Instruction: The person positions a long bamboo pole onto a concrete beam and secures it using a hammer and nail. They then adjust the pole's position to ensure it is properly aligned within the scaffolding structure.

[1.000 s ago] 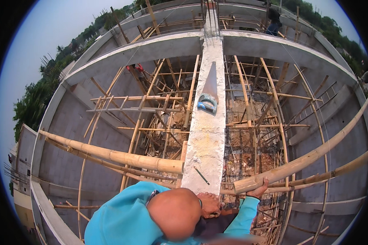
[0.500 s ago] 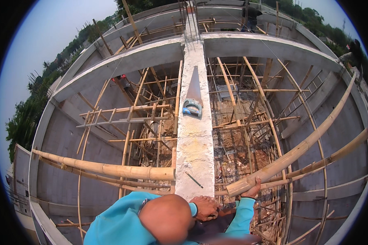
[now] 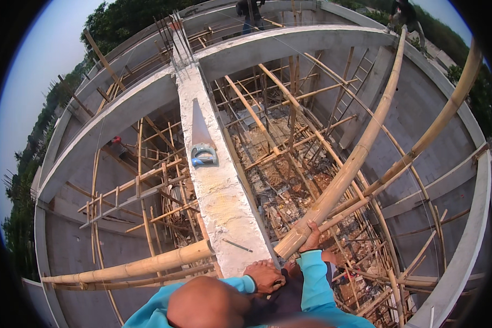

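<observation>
My right hand (image 3: 310,236) is wrapped around the near end of a thick bamboo pole (image 3: 341,188), just right of the concrete beam (image 3: 217,205). The pole slants up to the far right, where its far end meets a person (image 3: 405,17) on the wall. My left hand (image 3: 264,275) presses on the beam's near end with its fingers curled; what lies under them is hidden. Ahead of it on the beam lies a pencil (image 3: 237,245). Farther along, a handsaw (image 3: 204,154) with a grey and blue handle lies flat, its blade pointing away.
Another bamboo pole (image 3: 131,268) ends against the beam's left side. Deep drops with bamboo scaffolding (image 3: 251,112) and rubble flank the beam. Upright rebar (image 3: 175,41) stands at the far junction. Other people are at the back (image 3: 250,16) and lower left (image 3: 117,143).
The view has swung right, so the beam now slants and sits farther left. The held pole's near end has come closer to the beam. The person at its far end shows more.
</observation>
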`<action>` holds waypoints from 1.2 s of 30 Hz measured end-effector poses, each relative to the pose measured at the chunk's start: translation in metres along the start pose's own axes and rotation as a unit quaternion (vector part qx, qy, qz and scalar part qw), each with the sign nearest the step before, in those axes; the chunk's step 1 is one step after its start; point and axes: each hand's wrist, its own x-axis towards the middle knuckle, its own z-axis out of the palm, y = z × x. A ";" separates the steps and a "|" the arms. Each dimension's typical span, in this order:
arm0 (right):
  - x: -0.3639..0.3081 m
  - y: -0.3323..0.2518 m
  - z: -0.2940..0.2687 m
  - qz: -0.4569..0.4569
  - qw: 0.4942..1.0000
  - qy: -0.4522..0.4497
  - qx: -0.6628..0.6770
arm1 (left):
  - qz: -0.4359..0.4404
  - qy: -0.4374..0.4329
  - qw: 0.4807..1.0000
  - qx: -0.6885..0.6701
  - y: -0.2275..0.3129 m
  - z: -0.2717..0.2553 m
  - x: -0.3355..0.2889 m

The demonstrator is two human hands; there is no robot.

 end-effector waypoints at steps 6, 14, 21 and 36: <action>-0.013 0.016 0.029 -0.004 1.000 0.009 -0.005 | 0.011 0.021 0.999 0.032 -0.010 0.015 -0.002; -0.016 0.044 0.022 0.015 0.997 0.068 -0.022 | 0.020 -0.041 0.998 0.031 -0.011 0.009 0.007; -0.025 0.035 0.025 0.042 0.998 0.035 -0.001 | 0.031 -0.009 0.999 0.028 -0.007 0.015 0.013; -0.025 0.046 0.015 0.058 0.997 0.033 -0.049 | 0.034 0.005 0.999 0.001 -0.019 0.022 0.011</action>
